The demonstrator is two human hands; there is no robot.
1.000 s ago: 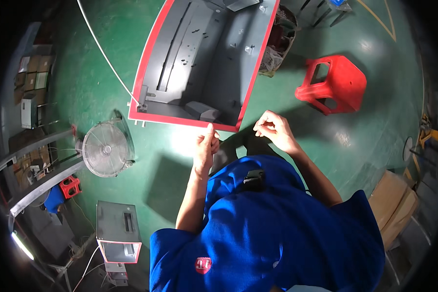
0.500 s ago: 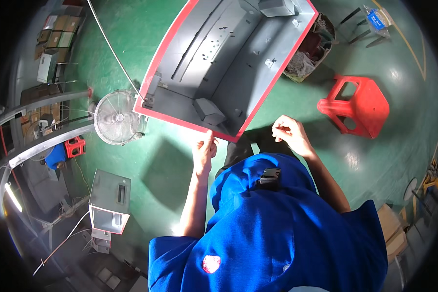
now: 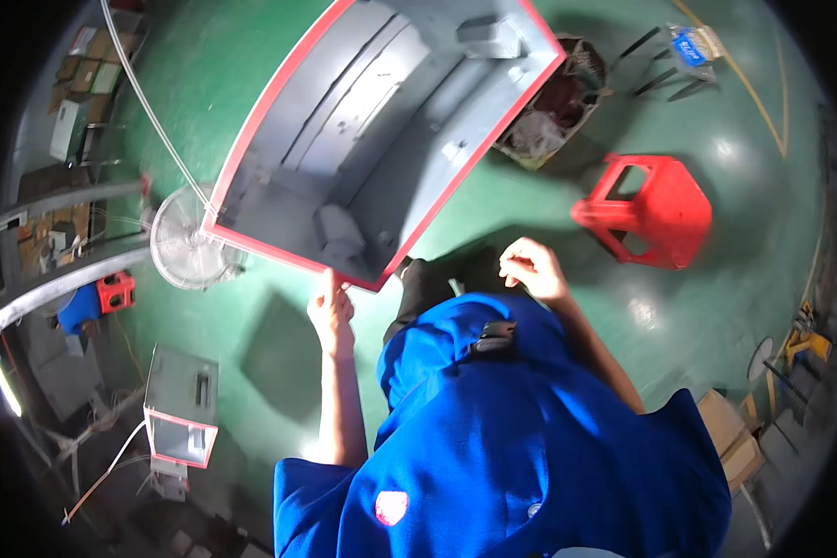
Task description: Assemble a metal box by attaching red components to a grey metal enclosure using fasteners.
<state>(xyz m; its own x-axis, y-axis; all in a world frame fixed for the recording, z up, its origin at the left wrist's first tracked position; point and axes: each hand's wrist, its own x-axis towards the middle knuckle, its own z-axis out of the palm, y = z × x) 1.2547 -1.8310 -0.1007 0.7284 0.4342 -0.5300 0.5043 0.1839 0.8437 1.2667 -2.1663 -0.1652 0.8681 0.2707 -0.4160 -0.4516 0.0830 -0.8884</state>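
Observation:
A large open grey metal cabinet [image 3: 479, 138] with red edging slants across the upper middle of the view. Its nearest corner lies just ahead of my body. My left hand [image 3: 333, 321] is at the cabinet's red lower edge [image 3: 288, 262], left of that corner. One digit reaches up onto the edge and the other fingers are curled under, so the hand looks closed on it. To the right, apart from the cabinet, my right hand [image 3: 538, 272] hangs in the air with bent fingers drawn together. Whatever may be between them is too small to make out.
Behind the cabinet's left corner stands a round fan [image 3: 188, 244]. A red plastic stool [image 3: 665, 209] is on the right, and a filled basket [image 3: 558, 112] sits beyond the cabinet. A smaller grey box [image 3: 181, 386] is at left. A pale hose [image 3: 144, 98] runs toward the cabinet.
The whole view has shifted, so things sit farther left. My left hand and the cabinet's near corner have moved left together. The gap between my hands is wider; both keep much the same pose.

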